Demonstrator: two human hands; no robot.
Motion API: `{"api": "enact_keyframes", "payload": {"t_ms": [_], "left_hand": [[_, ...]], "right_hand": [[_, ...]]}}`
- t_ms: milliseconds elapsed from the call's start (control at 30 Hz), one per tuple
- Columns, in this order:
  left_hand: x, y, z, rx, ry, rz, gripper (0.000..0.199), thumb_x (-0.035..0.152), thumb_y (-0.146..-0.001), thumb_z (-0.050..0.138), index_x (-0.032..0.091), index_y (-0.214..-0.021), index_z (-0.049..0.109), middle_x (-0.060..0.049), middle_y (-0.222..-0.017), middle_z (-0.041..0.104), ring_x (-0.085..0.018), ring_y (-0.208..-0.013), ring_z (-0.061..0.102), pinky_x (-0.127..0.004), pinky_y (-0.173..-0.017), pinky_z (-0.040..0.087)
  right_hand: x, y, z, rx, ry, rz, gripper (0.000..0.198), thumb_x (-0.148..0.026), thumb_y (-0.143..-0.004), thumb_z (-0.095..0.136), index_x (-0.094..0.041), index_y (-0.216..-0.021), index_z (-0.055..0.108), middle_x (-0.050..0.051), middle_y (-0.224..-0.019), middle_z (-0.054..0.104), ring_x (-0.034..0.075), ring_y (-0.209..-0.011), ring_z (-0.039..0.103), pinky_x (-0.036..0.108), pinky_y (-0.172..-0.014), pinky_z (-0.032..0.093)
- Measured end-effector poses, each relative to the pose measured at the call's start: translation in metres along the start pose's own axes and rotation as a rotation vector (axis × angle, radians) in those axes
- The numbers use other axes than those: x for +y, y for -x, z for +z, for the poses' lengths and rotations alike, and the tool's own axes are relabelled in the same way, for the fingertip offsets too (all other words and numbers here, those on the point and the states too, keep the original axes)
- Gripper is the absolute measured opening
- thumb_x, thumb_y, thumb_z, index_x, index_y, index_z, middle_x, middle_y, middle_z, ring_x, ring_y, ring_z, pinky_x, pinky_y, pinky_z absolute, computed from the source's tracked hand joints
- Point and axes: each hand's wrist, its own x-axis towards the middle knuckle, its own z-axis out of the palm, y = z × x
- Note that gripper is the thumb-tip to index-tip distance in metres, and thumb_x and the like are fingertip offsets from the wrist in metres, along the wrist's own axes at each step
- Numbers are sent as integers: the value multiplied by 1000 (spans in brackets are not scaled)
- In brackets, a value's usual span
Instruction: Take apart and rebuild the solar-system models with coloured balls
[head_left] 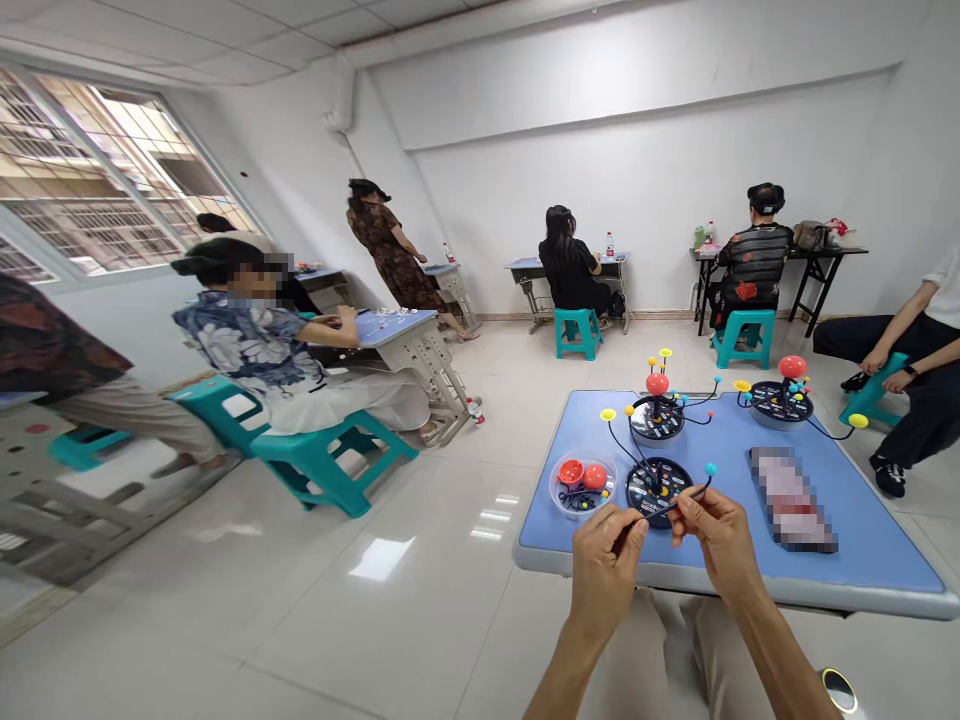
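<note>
A thin black rod [660, 513] with a light-blue ball [711, 470] at its bent end is stretched between my hands above the desk's near edge. My left hand [606, 560] pinches the plain end. Near the ball end, my right hand [718, 540] has thumb and fingers closed on the same rod. Just behind them sits a round black base [637, 488] of a planet model, with coloured prints and curved rods rising to a yellow ball [608, 414]. Left of it, a clear plastic bowl [553, 490] contains red half-shells, black rods and small balls.
Two more planet models with red balls, one at the back [657, 420] and one at the back right [784, 405], stand on the blue desk [720, 555]. A pixelated flat object [793, 500] lies right. A person [900, 340] sits beyond; others occupy desks around the room.
</note>
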Motion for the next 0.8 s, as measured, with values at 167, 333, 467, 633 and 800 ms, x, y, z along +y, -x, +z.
{"api": "enact_keyframes", "payload": {"t_ms": [167,333,467,633,800], "left_hand": [[6,7,12,39,-8,-21,24,26,-90,53,18,-74,70,0,-57,56,-11,-51,50,-21,-49,38],[8,15,16,83,-49,26,22,23,-90,53,18,-77,70,-1,-59,59,-11,-50,52,-21,-49,40],[7,20,15,78,-99,51,23,22,-91,51,18,-78,69,-1,-60,61,-12,-51,54,-21,-49,41],[5,25,11,80,-104,44,23,25,-91,52,19,-79,70,-2,-60,61,-13,-51,55,-22,-50,42],[1,25,7,78,-83,44,21,24,-90,53,19,-80,70,-2,-60,60,-12,-50,54,-22,-49,42]], "right_hand": [[2,2,8,224,-82,-46,30,-39,-56,84,-15,-55,67,1,-51,59,12,-42,50,26,-40,44],[4,3,11,297,-117,-39,30,-37,-53,85,-14,-52,66,0,-50,56,10,-41,48,24,-37,41],[4,3,11,311,-130,-5,30,-36,-52,86,-14,-53,67,0,-50,56,10,-41,47,23,-36,40],[7,5,16,327,-124,-9,31,-38,-52,86,-14,-53,66,0,-51,56,10,-42,48,23,-36,40],[11,5,14,328,-113,-14,32,-40,-53,86,-14,-53,66,0,-51,57,10,-43,47,23,-36,40]]}}
